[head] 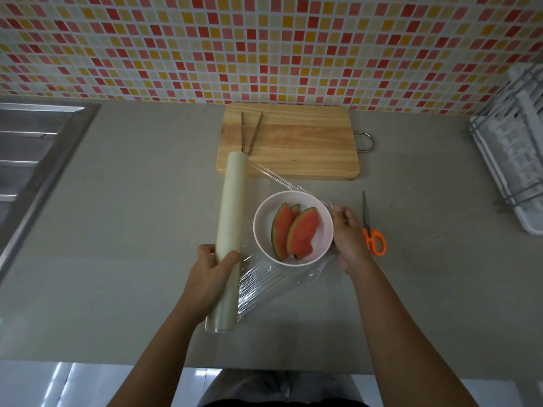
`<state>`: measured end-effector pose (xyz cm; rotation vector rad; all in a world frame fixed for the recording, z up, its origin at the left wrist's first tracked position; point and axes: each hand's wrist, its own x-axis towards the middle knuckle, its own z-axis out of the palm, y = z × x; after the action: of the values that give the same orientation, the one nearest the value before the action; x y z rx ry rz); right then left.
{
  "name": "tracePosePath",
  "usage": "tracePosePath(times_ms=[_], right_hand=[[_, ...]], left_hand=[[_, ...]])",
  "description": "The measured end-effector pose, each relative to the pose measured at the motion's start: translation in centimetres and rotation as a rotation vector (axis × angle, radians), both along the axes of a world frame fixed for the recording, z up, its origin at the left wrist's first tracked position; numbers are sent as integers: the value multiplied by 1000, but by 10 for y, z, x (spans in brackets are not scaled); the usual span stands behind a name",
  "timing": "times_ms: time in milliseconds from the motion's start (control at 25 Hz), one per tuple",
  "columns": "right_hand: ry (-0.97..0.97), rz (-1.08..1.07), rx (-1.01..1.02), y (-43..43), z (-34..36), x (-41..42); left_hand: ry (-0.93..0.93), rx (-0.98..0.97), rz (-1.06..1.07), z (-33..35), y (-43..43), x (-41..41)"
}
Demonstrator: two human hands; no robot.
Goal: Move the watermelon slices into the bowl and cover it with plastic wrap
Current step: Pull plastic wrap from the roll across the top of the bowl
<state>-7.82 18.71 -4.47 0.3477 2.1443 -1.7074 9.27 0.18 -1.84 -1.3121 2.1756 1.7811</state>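
Nearest to me, both forearms reach out over the grey bench [117, 230]. My left hand [210, 271] is clenched around the lower part of the plastic wrap roll [230, 224], fingers curled over its top side; this grip is firm on the tube. The roll lies at a slight tilt, its near end over the bench and its far end reaching the near left corner of the cutting board [289, 141].

A sheet of plastic wrap [264, 277] runs rightward from the roll, wrinkled and stretched, passing over the white bowl [293, 228]. My right hand [348, 239] is at the bowl's right side, thumb and fingers pinching the free edge of the sheet near the rim; that grip holds film only. I cannot tell whether the film touches the rim all the way around.

Inside the bowl lie the watermelon slices [293, 230], red flesh up, green rind along their left edges, overlapping one another. I count two clearly, with the tip of a third behind them.

Just right of my right hand, orange-handled scissors [370, 227] lie flat on the bench, blades pointing away from me, apart from the bowl.

Farther off, the wooden cutting board sits flat with metal tongs [249, 132] resting on its left part, arms spread. A metal handle loop shows at the board's right edge.

At the far left is a steel sink [32, 148]; at the far right, a white dish rack [511, 154]. Behind everything stands a tiled wall [264, 45].
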Motion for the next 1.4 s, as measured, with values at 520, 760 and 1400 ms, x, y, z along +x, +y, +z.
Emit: tracePosePath(times_ms=[520, 760, 1400], right_hand=[[-174, -310, -360, -12, -5, 3], [-37, -309, -293, -16, -9, 2], [110, -158, -49, -3, -6, 0]], left_hand=[[81, 14, -93, -5, 2, 0], [82, -171, -69, -4, 7, 1], [85, -114, -20, -5, 12, -2]])
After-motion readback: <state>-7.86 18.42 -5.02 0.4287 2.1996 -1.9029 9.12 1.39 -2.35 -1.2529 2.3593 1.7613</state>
